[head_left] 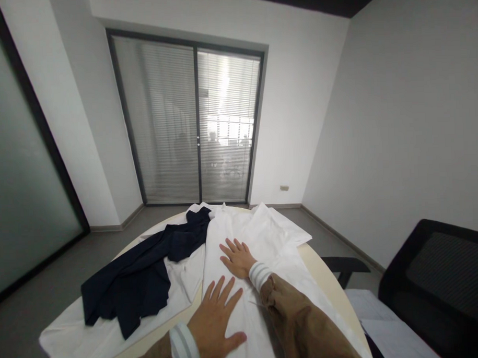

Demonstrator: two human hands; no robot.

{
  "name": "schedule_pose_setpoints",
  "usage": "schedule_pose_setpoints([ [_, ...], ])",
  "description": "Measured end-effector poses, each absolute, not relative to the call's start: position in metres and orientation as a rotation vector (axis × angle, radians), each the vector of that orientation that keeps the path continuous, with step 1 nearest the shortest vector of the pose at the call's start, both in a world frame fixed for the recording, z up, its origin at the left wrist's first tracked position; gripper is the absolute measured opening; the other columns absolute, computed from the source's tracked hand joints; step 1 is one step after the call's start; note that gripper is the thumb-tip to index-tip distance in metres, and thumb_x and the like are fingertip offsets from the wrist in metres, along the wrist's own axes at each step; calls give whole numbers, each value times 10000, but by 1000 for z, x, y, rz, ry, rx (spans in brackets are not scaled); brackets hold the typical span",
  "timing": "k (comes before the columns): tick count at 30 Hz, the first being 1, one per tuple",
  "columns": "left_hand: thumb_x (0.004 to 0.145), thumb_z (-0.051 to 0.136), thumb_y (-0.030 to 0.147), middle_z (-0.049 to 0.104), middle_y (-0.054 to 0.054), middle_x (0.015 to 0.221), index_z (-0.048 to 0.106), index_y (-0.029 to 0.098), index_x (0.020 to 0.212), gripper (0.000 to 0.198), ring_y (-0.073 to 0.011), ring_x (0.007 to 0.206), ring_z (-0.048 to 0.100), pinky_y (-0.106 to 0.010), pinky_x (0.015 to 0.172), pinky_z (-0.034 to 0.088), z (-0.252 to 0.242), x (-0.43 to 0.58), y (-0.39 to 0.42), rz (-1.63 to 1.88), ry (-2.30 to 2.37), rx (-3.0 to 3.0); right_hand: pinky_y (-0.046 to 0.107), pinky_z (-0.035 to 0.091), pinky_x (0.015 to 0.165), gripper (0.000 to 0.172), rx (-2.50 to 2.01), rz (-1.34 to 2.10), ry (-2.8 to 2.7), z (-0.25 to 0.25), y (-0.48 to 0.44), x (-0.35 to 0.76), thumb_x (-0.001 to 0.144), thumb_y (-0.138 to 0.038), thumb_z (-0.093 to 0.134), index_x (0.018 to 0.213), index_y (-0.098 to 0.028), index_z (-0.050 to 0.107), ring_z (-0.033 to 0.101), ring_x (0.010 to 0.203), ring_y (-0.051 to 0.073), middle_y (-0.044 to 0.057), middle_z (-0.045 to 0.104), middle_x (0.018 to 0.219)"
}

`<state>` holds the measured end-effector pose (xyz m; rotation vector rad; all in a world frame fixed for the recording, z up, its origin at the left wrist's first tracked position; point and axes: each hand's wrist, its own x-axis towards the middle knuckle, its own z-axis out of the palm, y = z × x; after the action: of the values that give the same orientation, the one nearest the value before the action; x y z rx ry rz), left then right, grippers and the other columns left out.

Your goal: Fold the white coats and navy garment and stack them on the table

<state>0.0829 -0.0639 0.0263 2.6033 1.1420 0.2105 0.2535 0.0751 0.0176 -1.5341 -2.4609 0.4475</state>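
White shirt [260,241] spread flat on round table [329,280], slightly creased, plain, no readable label. Left hand [216,318] and right hand [237,257] press flat on it, fingers spread wide, holding nothing. Navy garment [140,271] just beside.

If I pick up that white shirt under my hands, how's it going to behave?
The white shirt is probably floppy: it lies creased and draped past the table edge. It looks thin, so likely light. Both the left hand and right hand press flat on it, so pushing may bunch it.
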Motion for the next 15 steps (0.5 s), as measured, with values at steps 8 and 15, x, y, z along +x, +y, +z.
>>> schedule_pose_setpoints([
  [8, 905, 563, 448, 307, -105, 1579, 438, 239, 1462, 608, -358, 1466, 206, -553, 1155, 283, 22, 79, -52, 406, 1283, 2570, 498, 155, 1175, 552, -1392, 411, -2512, 26, 64, 295, 973, -514, 388, 1495, -336, 367, 194, 1477, 299, 25, 280, 1600],
  [15, 996, 396, 428, 414, -96, 1526, 510, 238, 1408, 468, -307, 1437, 304, -537, 1153, 297, 15, 76, -45, 557, 1276, 2587, 435, 347, 1028, 440, -1909, -227, -1904, 60, 81, 359, 937, -292, 452, 1341, -144, 544, 458, 1248, 308, 182, 546, 1348],
])
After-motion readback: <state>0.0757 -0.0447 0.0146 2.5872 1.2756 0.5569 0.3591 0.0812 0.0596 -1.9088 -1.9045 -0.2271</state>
